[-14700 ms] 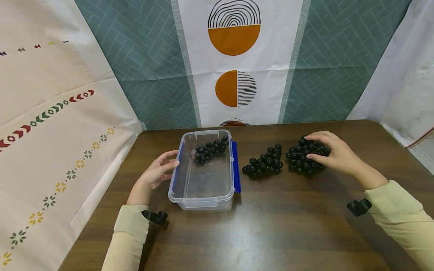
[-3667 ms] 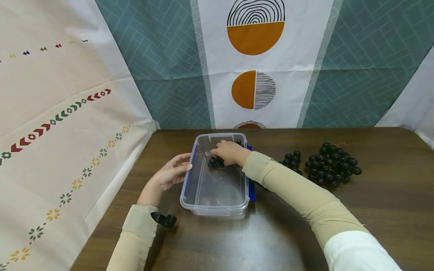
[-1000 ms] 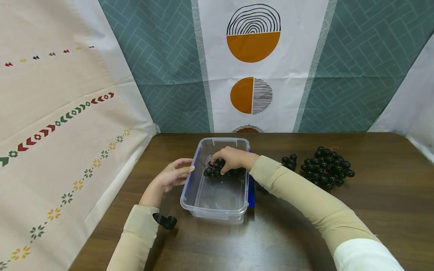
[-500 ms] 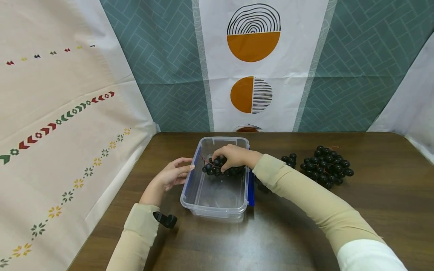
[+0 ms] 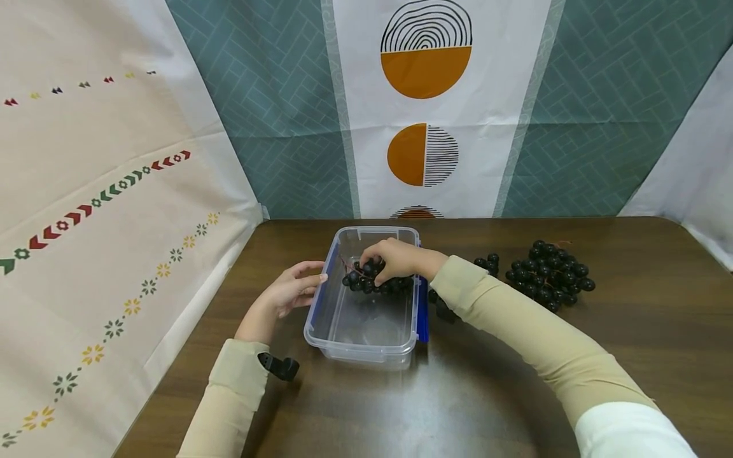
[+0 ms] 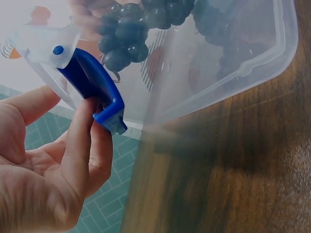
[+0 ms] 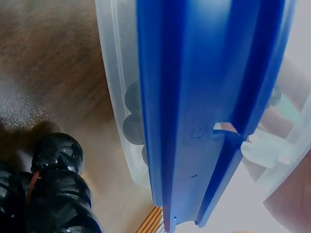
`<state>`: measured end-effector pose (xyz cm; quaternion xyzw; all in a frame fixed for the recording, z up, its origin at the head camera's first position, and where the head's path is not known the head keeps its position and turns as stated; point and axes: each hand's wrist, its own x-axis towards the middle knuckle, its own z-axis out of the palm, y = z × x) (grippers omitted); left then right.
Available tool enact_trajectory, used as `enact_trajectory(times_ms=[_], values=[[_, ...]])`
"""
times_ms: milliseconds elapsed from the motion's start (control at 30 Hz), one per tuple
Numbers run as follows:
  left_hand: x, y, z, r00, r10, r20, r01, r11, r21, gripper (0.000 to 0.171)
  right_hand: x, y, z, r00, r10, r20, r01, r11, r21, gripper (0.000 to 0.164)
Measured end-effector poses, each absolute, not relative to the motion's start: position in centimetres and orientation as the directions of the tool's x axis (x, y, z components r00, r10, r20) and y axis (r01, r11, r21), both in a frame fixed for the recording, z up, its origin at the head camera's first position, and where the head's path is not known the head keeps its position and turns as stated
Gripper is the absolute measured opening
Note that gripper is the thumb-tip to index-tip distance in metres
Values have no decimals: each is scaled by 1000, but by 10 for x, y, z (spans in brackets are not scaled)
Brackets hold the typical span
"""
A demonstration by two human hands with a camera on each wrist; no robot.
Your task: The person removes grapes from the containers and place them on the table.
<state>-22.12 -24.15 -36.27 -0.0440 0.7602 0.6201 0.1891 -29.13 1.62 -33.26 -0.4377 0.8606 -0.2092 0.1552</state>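
Note:
A clear plastic food container (image 5: 361, 351) with blue side latches stands on the table, lidless. Inside its far half lie black grapes (image 5: 354, 281) with a reddish stem; whether they form one bunch or more I cannot tell. My right hand (image 5: 397, 259) reaches in over the right wall and pinches these grapes between thumb and fingers. At the left wall my left hand (image 5: 292, 289) holds the container, thumb by the rim. In the left wrist view its fingers touch the blue latch (image 6: 92, 80). Another blue latch (image 7: 194, 97) hangs down in the right wrist view.
A large pile of black grapes (image 5: 550, 277) lies on the table (image 5: 647, 305) to the right. Another bunch of grapes (image 5: 487, 262) is partly hidden behind my right sleeve. Patterned cloths (image 5: 590, 146) hang behind the table and at its left.
Since the oldest frame, my right hand has moved from the right-hand grapes into the container. Grapes there now lie nearer its middle. In the last second hands barely moved.

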Motion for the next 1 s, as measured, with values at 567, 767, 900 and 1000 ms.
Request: enact_trajectory(times_ms=[567, 767, 900, 1000], values=[[-222, -241, -361, -923, 167, -347, -307, 222, 925, 55, -293, 26, -333, -593, -804, -43, -626, 494, -604, 40], [-223, -241, -358, -920, 173, -351, -309, 226, 924, 56, -293, 28, -331, -612, -791, -21, -583, 469, -663, 40], [-223, -241, -358, -918, 175, -356, -311, 240, 920, 56, -292, 28, -331, -618, -786, -20, -575, 469, -671, 41], [-223, -242, -359, -919, 173, -354, -308, 244, 920, 55, -292, 29, -331, -623, -782, -15, -570, 467, -676, 41]])
